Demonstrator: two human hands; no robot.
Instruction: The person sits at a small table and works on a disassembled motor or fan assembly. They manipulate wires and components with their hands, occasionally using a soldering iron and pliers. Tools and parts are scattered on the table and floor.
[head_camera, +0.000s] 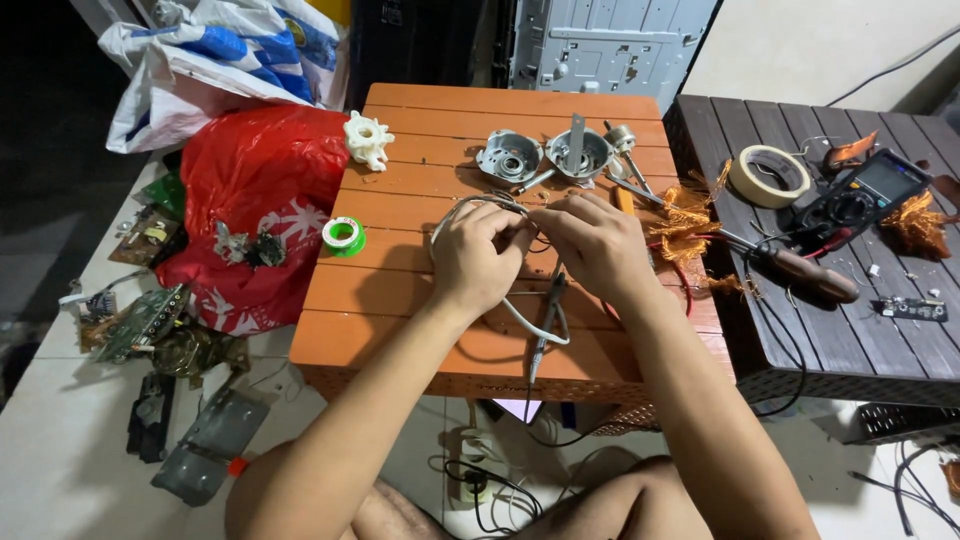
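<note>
My left hand (478, 255) and my right hand (596, 243) meet over the middle of an orange slatted table (400, 300), fingers pinched together on a white wire (470, 205) that loops out from under them. A soldering iron or probe (547, 320) lies just below the hands, pointing at the table's near edge. What the fingertips pinch is hidden. Two metal motor housings (545, 155) sit just beyond the hands.
A green tape roll (343, 236) and a white plastic gear (368, 139) lie left on the orange table. Copper wire clumps (688, 220), a screwdriver (800, 270), a masking tape roll (768, 175) and a multimeter (862, 198) occupy the dark table at right. A red bag (255, 195) and circuit boards (140, 320) lie left.
</note>
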